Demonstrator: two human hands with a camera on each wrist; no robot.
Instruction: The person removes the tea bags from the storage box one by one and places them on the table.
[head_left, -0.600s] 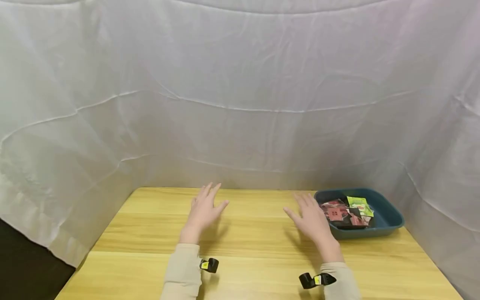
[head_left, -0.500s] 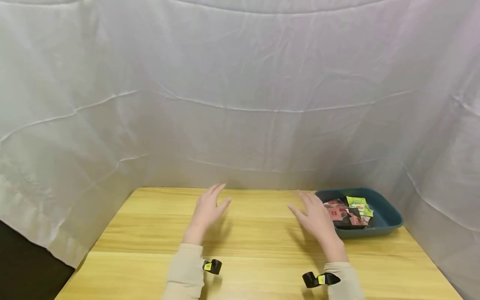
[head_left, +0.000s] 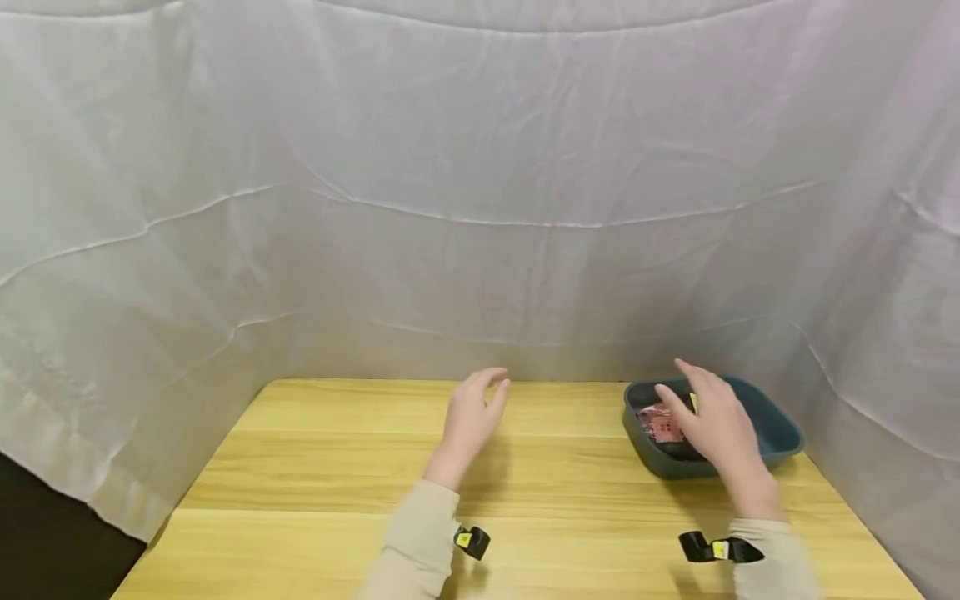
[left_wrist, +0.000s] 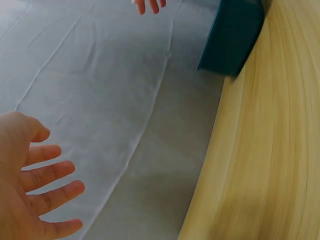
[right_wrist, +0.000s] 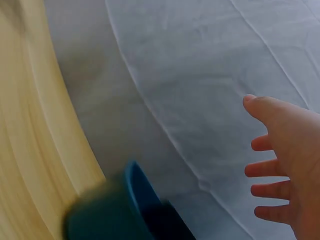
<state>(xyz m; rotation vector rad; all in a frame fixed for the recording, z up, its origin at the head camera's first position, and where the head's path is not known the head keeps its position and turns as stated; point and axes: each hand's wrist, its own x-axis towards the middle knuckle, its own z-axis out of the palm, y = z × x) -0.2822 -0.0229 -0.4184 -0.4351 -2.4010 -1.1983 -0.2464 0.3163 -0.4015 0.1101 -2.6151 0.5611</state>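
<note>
My right hand [head_left: 718, 421] hovers over the dark teal basin [head_left: 777, 429], fingers spread and holding nothing. It hides part of the flat packets inside; a red and black packet [head_left: 663, 423] shows left of the thumb, and a sliver of a green one peeks out behind the hand. In the right wrist view the basin's blurred wall [right_wrist: 107, 217] rises below the hand. My left hand [head_left: 471, 421] is raised above the middle of the table with nothing in it. Its fingers [left_wrist: 55, 195] are apart and loosely extended in the left wrist view.
A light wooden table [head_left: 315, 475] spans the foreground. Grey-white cloth [head_left: 480, 275] hangs behind it and along both sides. The basin stands at the table's back right corner, close to the cloth. A small black camera [head_left: 471, 542] sits on each sleeve cuff.
Both hands have moved to the right. The right hand has gone from beside the basin to over it, covering some packets. The basin has stayed in place.
</note>
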